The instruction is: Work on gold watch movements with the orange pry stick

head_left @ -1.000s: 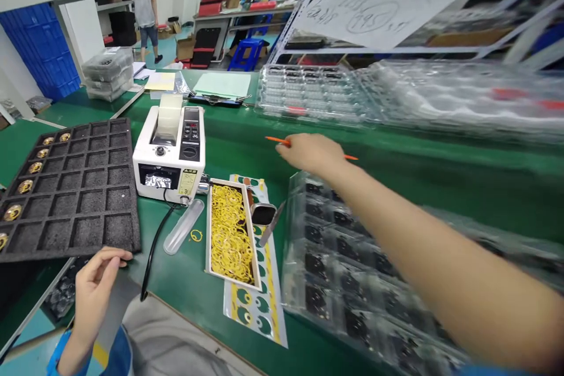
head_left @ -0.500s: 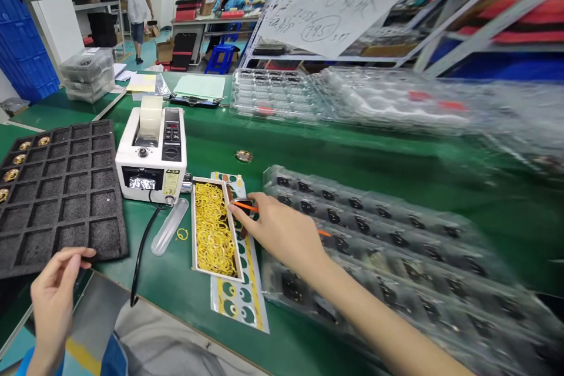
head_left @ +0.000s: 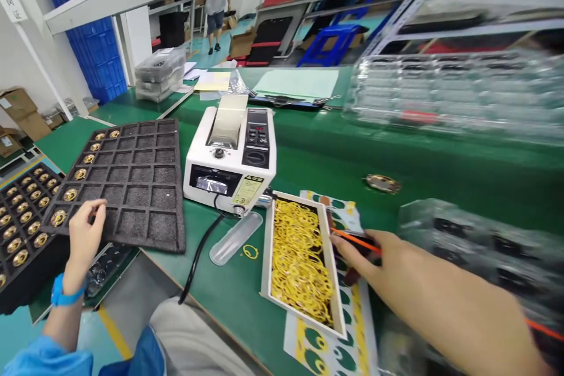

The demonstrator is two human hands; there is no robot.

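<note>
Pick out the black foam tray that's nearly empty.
It's the foam tray beside the tape dispenser, by the left hand: gold discs sit only in cells along its left edge, while the other tray, further left, is filled with them.

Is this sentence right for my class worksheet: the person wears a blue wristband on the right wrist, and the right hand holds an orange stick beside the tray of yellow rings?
No: the blue wristband is on the left wrist, not the right, as the head view shows. The rest stands: the right hand holds the orange stick beside the tray of yellow rings.
</note>
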